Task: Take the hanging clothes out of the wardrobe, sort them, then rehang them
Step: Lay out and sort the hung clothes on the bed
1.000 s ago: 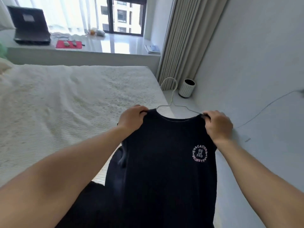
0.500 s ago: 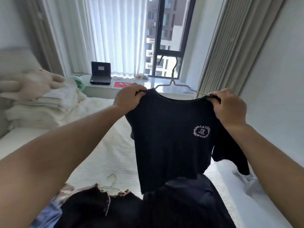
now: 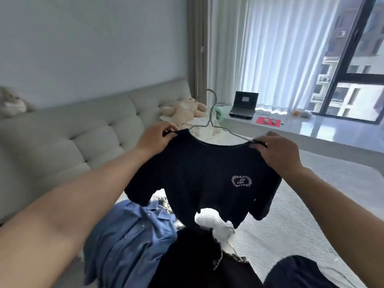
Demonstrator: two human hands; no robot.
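— While each hand pinches a shoulder, left hand (image 3: 156, 136) and right hand (image 3: 277, 151), why spread so wide?
— Probably to keep the black T-shirt (image 3: 204, 179) flat on its wire hanger (image 3: 212, 119), held up over the bed (image 3: 301, 221).
— And underneath?
— A blue shirt (image 3: 133, 235) and dark garments (image 3: 199, 260), piled, seemingly sorted.

Both bare forearms reached forward and up, converging toward the middle. The left hand (image 3: 154, 139) pinched one shoulder of the black T-shirt (image 3: 205, 179), knuckles up; the right hand (image 3: 277, 153) pinched the other, fingers curled, its grip level with the left.
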